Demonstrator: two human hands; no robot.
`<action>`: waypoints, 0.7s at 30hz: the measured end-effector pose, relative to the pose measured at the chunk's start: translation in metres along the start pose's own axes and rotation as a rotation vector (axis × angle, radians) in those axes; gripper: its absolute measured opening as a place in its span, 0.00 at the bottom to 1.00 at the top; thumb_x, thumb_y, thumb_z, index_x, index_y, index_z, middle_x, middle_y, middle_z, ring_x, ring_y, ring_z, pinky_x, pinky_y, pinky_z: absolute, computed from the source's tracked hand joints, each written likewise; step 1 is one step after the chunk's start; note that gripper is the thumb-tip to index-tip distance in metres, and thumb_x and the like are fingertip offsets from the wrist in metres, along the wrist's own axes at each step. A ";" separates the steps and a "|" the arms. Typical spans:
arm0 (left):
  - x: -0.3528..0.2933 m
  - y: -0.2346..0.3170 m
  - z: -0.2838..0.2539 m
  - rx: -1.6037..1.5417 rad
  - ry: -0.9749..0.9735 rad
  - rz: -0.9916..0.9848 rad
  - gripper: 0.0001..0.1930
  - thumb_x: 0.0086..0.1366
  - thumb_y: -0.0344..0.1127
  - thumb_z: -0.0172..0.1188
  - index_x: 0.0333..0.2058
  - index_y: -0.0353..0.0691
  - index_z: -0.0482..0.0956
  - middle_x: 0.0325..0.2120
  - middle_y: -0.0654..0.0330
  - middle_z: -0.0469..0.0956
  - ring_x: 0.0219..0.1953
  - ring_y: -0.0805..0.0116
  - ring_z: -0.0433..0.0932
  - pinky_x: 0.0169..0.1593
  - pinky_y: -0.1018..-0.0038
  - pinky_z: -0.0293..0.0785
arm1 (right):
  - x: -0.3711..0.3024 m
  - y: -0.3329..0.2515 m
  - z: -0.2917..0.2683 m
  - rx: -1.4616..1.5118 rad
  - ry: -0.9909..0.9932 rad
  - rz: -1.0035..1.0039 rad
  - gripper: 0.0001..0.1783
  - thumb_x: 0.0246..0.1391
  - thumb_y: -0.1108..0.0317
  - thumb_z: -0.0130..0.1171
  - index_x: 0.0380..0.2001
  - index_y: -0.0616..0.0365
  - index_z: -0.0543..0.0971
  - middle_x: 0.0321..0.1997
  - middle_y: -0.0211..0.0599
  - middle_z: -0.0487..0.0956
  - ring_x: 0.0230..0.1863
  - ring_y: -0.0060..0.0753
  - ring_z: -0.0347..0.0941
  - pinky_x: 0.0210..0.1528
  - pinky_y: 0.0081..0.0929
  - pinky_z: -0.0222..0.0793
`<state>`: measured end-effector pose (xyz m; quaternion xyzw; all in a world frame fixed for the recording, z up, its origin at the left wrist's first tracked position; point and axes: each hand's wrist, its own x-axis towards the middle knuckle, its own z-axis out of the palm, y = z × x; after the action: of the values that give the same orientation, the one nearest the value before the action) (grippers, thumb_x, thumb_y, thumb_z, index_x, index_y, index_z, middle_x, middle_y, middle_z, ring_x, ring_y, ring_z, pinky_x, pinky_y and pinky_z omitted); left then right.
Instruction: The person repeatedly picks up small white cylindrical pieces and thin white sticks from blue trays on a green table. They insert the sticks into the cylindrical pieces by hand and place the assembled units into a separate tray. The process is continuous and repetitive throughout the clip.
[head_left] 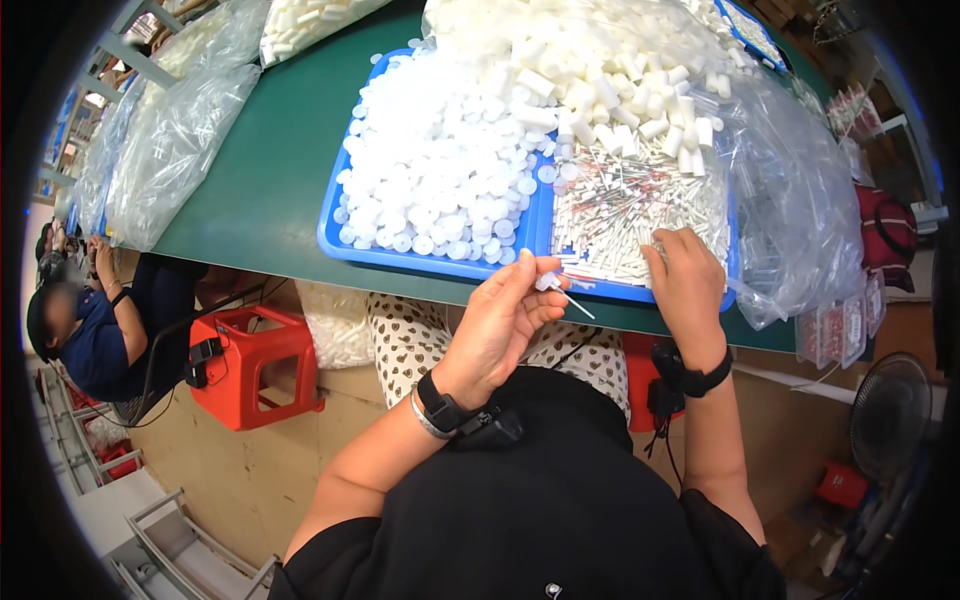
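Note:
My left hand [490,335] is raised at the front edge of the tray. Its thumb and fingers pinch a small translucent plastic disc piece [547,282], and a thin white stick [577,303] juts from it to the lower right. My right hand [692,290] reaches over the tray's right compartment with curled fingers, their tips down at a heap of thin white sticks [612,222], some with reddish or dark parts. Whatever lies between those fingertips is too small to make out. Translucent white discs [430,165] fill the left compartment of the blue tray [400,262].
White foam-like cylinders [605,90] spill from a clear bag behind the sticks. Clear plastic bags [790,190] lie right of the tray, more [185,140] at the left on the green table [270,170]. A red stool [255,365] and a seated person [100,330] are at left.

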<state>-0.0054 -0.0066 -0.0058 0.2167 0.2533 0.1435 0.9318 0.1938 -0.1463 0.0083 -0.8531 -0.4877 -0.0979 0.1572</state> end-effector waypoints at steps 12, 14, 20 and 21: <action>-0.001 0.003 0.000 0.005 -0.026 0.020 0.23 0.71 0.38 0.55 0.59 0.30 0.67 0.42 0.56 0.79 0.40 0.77 0.79 0.48 0.81 0.78 | -0.002 -0.013 -0.011 0.404 -0.026 0.165 0.05 0.54 0.71 0.62 0.30 0.60 0.78 0.27 0.41 0.78 0.26 0.43 0.74 0.30 0.34 0.69; 0.000 0.004 0.003 -0.020 -0.031 0.029 0.23 0.71 0.38 0.55 0.59 0.30 0.66 0.43 0.56 0.78 0.40 0.77 0.79 0.48 0.81 0.78 | -0.010 -0.028 -0.019 0.497 -0.053 0.038 0.04 0.54 0.73 0.62 0.30 0.61 0.77 0.27 0.42 0.79 0.26 0.44 0.75 0.30 0.34 0.70; 0.001 0.009 0.007 -0.084 -0.023 0.081 0.22 0.71 0.37 0.55 0.58 0.30 0.66 0.44 0.55 0.78 0.41 0.76 0.79 0.49 0.81 0.79 | -0.014 -0.053 -0.026 0.599 -0.054 -0.156 0.05 0.50 0.75 0.65 0.31 0.62 0.79 0.26 0.39 0.79 0.25 0.40 0.76 0.29 0.33 0.69; 0.002 0.010 0.008 -0.084 -0.017 0.084 0.22 0.71 0.37 0.55 0.58 0.30 0.66 0.44 0.55 0.77 0.41 0.76 0.79 0.49 0.81 0.79 | -0.014 -0.054 -0.026 0.599 -0.053 -0.154 0.05 0.50 0.76 0.65 0.31 0.62 0.79 0.26 0.39 0.79 0.25 0.40 0.76 0.29 0.33 0.69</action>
<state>-0.0015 -0.0002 0.0039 0.1890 0.2297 0.1910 0.9354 0.1396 -0.1414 0.0369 -0.7316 -0.5621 0.0610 0.3808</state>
